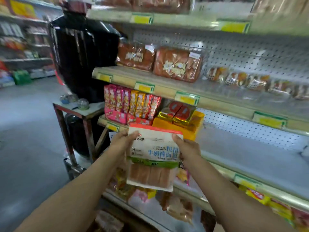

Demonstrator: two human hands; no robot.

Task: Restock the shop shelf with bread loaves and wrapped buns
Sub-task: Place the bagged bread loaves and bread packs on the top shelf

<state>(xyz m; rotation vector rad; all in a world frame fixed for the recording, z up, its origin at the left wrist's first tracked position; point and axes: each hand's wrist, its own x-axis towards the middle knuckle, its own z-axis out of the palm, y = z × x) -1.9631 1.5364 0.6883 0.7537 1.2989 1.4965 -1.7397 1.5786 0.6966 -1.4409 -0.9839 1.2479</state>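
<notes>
We hold a white plastic bag of stick bread in both hands before the shelves.

Our left hand and right hand grip its upper corners, fingers curled round the edges; it hangs upright before the pale metal shelf, beside a yellow carton.

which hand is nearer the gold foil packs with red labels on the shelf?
Right. The right hand grips the bread pack's right edge, just below the gold foil packs. The left hand grips the pack's left edge, farther to their lower left.
</notes>
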